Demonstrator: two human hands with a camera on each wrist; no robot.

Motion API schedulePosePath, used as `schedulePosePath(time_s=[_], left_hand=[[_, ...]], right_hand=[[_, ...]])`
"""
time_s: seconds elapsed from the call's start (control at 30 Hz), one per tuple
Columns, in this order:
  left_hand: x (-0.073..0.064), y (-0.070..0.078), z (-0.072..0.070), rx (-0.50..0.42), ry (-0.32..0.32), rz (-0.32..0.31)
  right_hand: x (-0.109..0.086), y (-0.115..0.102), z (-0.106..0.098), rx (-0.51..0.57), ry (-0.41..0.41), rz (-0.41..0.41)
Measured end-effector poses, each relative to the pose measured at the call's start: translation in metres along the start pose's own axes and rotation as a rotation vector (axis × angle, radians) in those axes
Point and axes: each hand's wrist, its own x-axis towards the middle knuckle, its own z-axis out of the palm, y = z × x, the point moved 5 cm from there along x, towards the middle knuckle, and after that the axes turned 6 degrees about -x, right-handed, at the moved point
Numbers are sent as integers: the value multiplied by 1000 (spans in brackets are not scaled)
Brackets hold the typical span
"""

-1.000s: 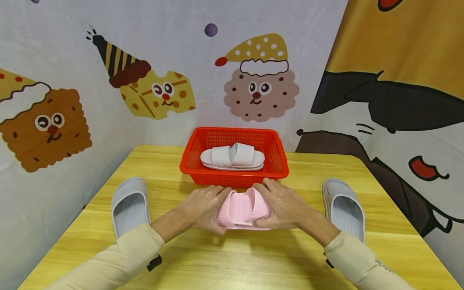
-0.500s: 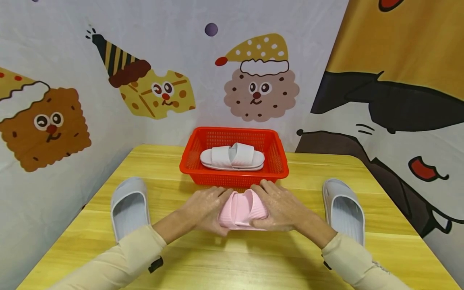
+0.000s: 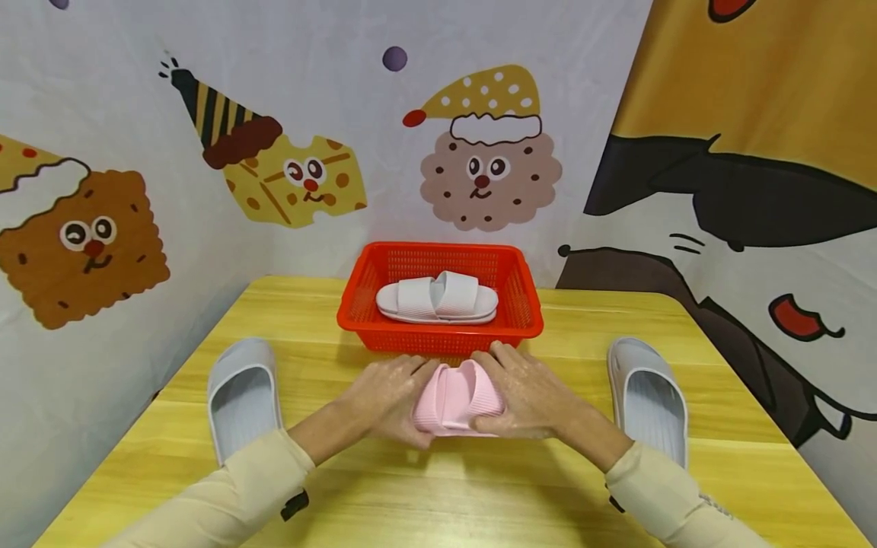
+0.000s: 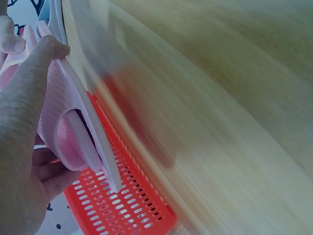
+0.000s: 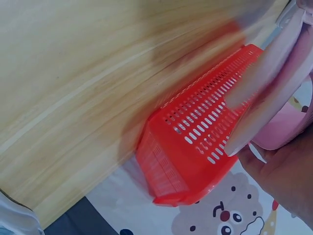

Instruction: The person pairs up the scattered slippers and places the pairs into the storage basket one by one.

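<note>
Between both hands, in front of the basket, is a pair of pink slippers (image 3: 457, 399), held with the straps facing me. My left hand (image 3: 385, 399) grips the left end, its thumb on the near side and its fingers around the far side in the left wrist view. My right hand (image 3: 524, 396) grips the right end, its thumb at the near lower edge. In the right wrist view, two pink soles (image 5: 274, 73) lie against each other, raised over the table. White slippers (image 3: 438, 298) lie sideways inside the red plastic basket (image 3: 438, 336), just beyond the hands.
A grey slipper (image 3: 244, 361) lies toward the left side of the wooden table (image 3: 438, 502), its opening toward me. Another grey slipper (image 3: 642, 358) lies toward the right, behind my forearm. A cartoon-printed cloth (image 3: 329, 91) hangs behind the table.
The hands have drawn slightly closer together around the pink slippers, the right one edging left. The head view has shifted a little. The basket and the other slippers stay in place.
</note>
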Motion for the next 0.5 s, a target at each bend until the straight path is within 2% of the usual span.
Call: schedulePosePath(time_s=[0.2, 0.5], left_hand=[[2, 1, 0, 2, 21, 3], [2, 2, -1, -9, 3, -14]], right_hand=[[0, 1, 3, 26, -4, 15], [2, -1, 0, 44, -30, 31]])
